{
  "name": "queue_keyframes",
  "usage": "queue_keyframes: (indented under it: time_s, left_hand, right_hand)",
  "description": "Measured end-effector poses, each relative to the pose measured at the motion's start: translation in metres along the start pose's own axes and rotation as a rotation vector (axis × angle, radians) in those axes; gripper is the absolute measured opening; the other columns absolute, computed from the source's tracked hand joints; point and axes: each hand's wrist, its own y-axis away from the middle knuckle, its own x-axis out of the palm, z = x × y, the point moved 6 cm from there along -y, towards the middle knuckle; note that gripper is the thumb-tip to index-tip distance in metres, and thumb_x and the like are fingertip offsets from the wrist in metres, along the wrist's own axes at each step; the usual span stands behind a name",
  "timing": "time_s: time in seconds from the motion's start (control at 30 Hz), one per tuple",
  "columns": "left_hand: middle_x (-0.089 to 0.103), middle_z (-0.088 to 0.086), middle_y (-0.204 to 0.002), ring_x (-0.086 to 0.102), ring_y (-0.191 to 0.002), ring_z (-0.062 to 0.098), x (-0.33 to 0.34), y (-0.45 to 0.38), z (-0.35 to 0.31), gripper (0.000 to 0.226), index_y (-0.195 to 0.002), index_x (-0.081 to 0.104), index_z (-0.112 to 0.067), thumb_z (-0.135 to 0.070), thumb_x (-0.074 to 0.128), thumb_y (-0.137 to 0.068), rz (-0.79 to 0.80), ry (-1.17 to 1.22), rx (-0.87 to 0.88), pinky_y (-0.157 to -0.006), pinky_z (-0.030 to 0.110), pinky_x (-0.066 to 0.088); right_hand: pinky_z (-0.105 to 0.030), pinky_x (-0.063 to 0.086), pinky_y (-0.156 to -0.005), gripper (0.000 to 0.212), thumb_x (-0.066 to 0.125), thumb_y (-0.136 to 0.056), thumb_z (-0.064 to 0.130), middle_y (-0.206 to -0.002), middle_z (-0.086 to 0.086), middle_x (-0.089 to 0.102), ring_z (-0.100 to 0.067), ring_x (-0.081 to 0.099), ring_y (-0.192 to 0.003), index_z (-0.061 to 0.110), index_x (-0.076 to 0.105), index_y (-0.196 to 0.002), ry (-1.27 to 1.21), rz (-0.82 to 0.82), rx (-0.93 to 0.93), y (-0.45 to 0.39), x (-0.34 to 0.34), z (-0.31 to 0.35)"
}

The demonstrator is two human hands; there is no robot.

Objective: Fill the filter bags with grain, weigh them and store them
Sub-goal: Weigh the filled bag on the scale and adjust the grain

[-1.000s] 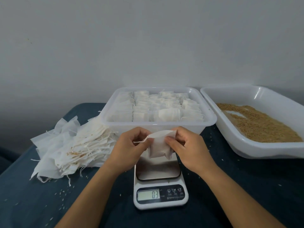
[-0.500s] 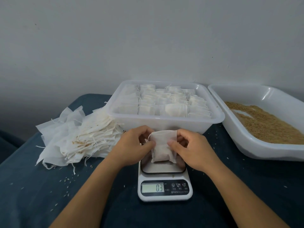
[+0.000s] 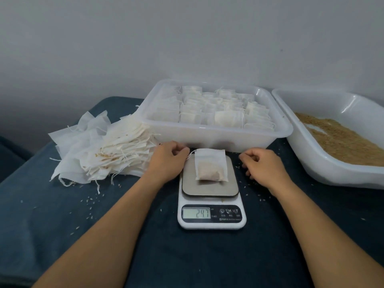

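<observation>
**Filled bag sits on the scale, both hands drawn back**

A filled filter bag (image 3: 210,164) lies flat on the steel plate of the kitchen scale (image 3: 211,222), grain bulging in its lower half and its drawstring trailing off toward 9 o'clock. The display reads 247. The left hand (image 3: 168,159) rests just beside the scale at its 9 o'clock, fingers loosely curled with nothing in them that I can see; the string's end lies right by its fingertips, and I cannot tell whether they touch. The right hand (image 3: 261,163) sits at the scale's 3 o'clock, apart from the bag, fingers likewise curled loosely and empty. At 12 o'clock from the scale stands the clear storage tub (image 3: 216,136), packed with rows of filled bags. At 10 o'clock lies a heap of empty filter bags (image 3: 99,151). At 2 o'clock the white tray (image 3: 324,165) holds loose grain (image 3: 340,142). Stray kernels dot the dark blue cloth (image 3: 62,215).
</observation>
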Motion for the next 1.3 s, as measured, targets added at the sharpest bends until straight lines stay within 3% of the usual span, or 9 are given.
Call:
queue_keyframes:
  time_s: [0.1, 0.2, 0.53, 0.63, 0.77, 0.9, 1.07, 1.2, 1.3]
  left_hand:
    - [0.072, -0.004, -0.083, 0.063, -0.075, 0.010, 0.002, -0.002, 0.002, 0.017, -0.092, 0.073, -0.020, -0.033, 0.063, -0.097, -0.042, 0.021, -0.030, -0.065, 0.022, 0.045]
    - [0.072, -0.007, -0.080, 0.061, -0.071, 0.004, -0.001, -0.004, 0.004, 0.019, -0.089, 0.074, -0.022, -0.034, 0.062, -0.097, -0.076, 0.044, -0.047, -0.058, 0.015, 0.039]
    - [0.067, -0.005, -0.072, 0.059, -0.067, 0.009, 0.002, -0.003, 0.001, 0.016, -0.087, 0.072, -0.019, -0.028, 0.063, -0.097, -0.033, -0.038, -0.005, -0.063, 0.025, 0.044]
    - [0.066, -0.005, -0.071, 0.058, -0.067, 0.010, 0.003, -0.003, -0.001, 0.016, -0.087, 0.072, -0.018, -0.028, 0.063, -0.097, -0.032, -0.042, -0.007, -0.065, 0.027, 0.045]
    - [0.064, -0.007, -0.068, 0.058, -0.067, 0.010, 0.003, -0.003, 0.000, 0.016, -0.083, 0.070, -0.022, -0.028, 0.063, -0.097, -0.024, -0.050, -0.006, -0.064, 0.027, 0.044]
    - [0.063, -0.009, -0.066, 0.058, -0.067, 0.009, 0.004, -0.004, 0.001, 0.017, -0.084, 0.070, -0.024, -0.031, 0.062, -0.097, -0.013, -0.067, -0.002, -0.062, 0.027, 0.042]
    - [0.057, -0.014, -0.052, 0.055, -0.055, -0.005, 0.005, -0.007, 0.004, 0.023, -0.075, 0.066, -0.027, -0.029, 0.062, -0.098, -0.008, -0.048, 0.008, -0.051, 0.011, 0.037]
    - [0.057, -0.014, -0.051, 0.053, -0.053, -0.006, 0.006, -0.008, 0.005, 0.024, -0.074, 0.065, -0.025, -0.028, 0.061, -0.097, -0.001, -0.025, 0.004, -0.052, 0.009, 0.038]
    - [0.057, -0.010, -0.056, 0.052, -0.053, -0.002, 0.005, -0.007, 0.005, 0.026, -0.072, 0.061, -0.026, -0.029, 0.060, -0.097, 0.009, -0.028, 0.021, -0.052, 0.010, 0.039]
  right_hand:
    - [-0.013, 0.046, -0.045, 0.015, 0.065, -0.098, 0.030, -0.071, 0.017, 0.072, -0.004, 0.066, -0.053, 0.031, 0.073, -0.085, -0.020, -0.003, -0.009, -0.002, 0.000, -0.001]
    - [-0.017, 0.048, -0.050, 0.014, 0.065, -0.098, 0.031, -0.071, 0.017, 0.072, -0.003, 0.066, -0.053, 0.031, 0.073, -0.086, -0.005, 0.006, -0.017, -0.002, 0.001, -0.002]
    - [-0.032, 0.056, -0.067, 0.016, 0.064, -0.098, 0.036, -0.075, 0.020, 0.072, -0.007, 0.067, -0.059, 0.034, 0.073, -0.086, 0.063, 0.038, -0.050, -0.001, 0.004, 0.004]
    - [-0.027, 0.048, -0.066, 0.024, 0.057, -0.099, 0.048, -0.080, 0.015, 0.071, -0.006, 0.066, -0.072, 0.034, 0.075, -0.092, 0.034, -0.001, -0.058, 0.000, 0.000, 0.007]
    - [-0.011, 0.041, -0.081, 0.035, 0.050, -0.100, 0.060, -0.100, 0.029, 0.072, 0.013, 0.061, -0.100, 0.038, 0.078, -0.103, -0.069, 0.052, -0.128, 0.005, 0.007, 0.026]
    - [-0.002, 0.040, -0.073, 0.020, 0.061, -0.097, 0.052, -0.094, 0.021, 0.074, 0.010, 0.062, -0.093, 0.042, 0.077, -0.090, -0.001, 0.097, -0.265, 0.007, 0.021, 0.049]
    - [-0.020, 0.043, -0.070, 0.011, 0.076, -0.089, 0.034, -0.085, 0.011, 0.068, -0.001, 0.060, -0.079, 0.032, 0.070, -0.081, 0.071, 0.122, -0.283, 0.005, 0.028, 0.055]
    - [-0.017, 0.046, -0.065, 0.010, 0.074, -0.092, 0.031, -0.082, 0.016, 0.069, -0.006, 0.063, -0.075, 0.031, 0.067, -0.086, 0.021, 0.112, -0.361, 0.018, 0.019, 0.075]
    - [-0.026, 0.051, -0.063, 0.008, 0.070, -0.094, 0.037, -0.078, 0.007, 0.069, -0.014, 0.064, -0.071, 0.031, 0.065, -0.089, -0.053, 0.103, -0.445, 0.030, 0.008, 0.106]
